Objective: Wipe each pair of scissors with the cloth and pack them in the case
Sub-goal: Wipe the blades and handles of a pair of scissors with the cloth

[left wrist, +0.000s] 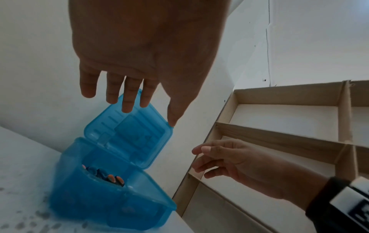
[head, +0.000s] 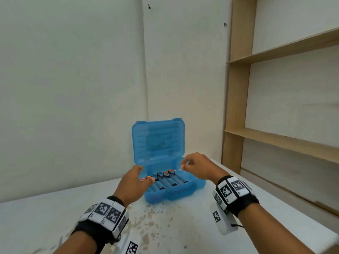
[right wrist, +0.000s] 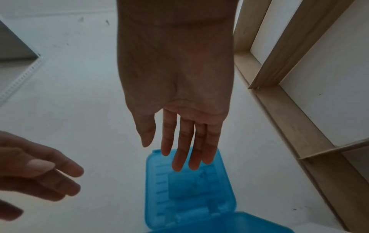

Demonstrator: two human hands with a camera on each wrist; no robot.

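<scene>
The case (head: 185,191) stands on the table (head: 55,217), its lid (head: 158,140) upright behind the tray, near the wall (head: 73,88); the scissors (head: 165,177) lie side by side in the tray; the left hand (head: 134,182) hovers over its left end, the right hand (head: 199,166) over its right rear corner; shelves (head: 284,136) stand right of both.

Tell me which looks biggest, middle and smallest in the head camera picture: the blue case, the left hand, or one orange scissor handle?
Largest to smallest, as they look in the head view:
1. Blue case, with its lid open.
2. Left hand, though it is nearer the camera, which may enlarge it.
3. Orange scissor handle, by far the smallest.
</scene>
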